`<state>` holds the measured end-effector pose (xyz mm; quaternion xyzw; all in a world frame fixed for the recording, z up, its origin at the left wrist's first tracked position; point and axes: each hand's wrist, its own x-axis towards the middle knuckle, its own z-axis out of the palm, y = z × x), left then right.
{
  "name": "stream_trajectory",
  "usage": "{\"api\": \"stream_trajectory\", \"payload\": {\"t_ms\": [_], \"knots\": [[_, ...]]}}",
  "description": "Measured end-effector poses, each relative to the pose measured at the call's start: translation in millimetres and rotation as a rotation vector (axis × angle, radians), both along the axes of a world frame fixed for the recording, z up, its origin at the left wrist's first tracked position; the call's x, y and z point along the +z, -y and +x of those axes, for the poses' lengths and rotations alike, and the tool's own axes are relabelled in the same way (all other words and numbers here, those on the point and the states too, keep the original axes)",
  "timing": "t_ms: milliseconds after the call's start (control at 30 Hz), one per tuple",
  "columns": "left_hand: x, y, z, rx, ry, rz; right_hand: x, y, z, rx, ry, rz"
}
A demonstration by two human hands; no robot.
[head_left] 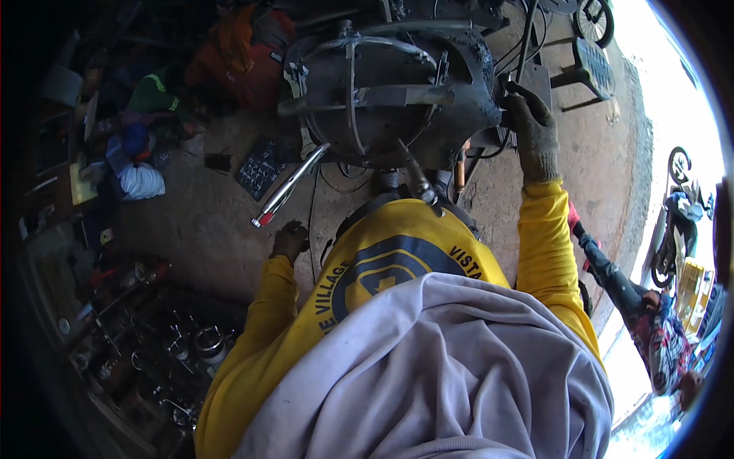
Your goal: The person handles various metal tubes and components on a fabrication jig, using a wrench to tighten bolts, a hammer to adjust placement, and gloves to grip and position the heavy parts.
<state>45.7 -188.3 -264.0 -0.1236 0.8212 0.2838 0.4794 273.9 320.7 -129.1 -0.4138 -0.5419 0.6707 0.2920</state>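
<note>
A dark metal drum-shaped workpiece [382,115] lies crosswise in front of me, with curved rods and a flat bar [405,96] across it. My right hand [533,130], in a dirty work glove, is closed at the drum's right end; what its fingers grip there I cannot make out. Lower on the left, my left hand [290,241] is dark and in shadow, its fingers apart and holding nothing. Near it, silver locking pliers [294,183] with a red end slant down from the workpiece's left edge. A grey metal tool [417,172] stands out toward my waist.
A tool with a brown handle [459,172] hangs below the drum's right side. Cables trail on the floor. A dark marked plate [261,167] lies left. Metal parts [210,344] crowd the lower left. A chair [592,69] is at upper right; a person [650,321] is at far right.
</note>
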Motion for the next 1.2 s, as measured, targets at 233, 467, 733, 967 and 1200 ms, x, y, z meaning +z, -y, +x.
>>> {"api": "stream_trajectory", "payload": {"t_ms": [233,467,733,967,1200], "knots": [[7,30,70,-1.379,-0.488,-0.162,25,-74,-82,0.241,0.255,1.187],[21,24,101,-1.215,-0.601,-0.005,-10,-135,-166,0.906,0.276,1.077],[-18,56,121,-1.205,-0.450,-0.053,7,-148,-212,0.741,0.039,1.147],[73,18,63,-1.336,-0.515,-1.119,69,-112,-190,0.595,0.189,1.203],[301,-109,44,0.260,-1.749,0.143,117,-51,-129,0.531,-0.386,0.475]]}}
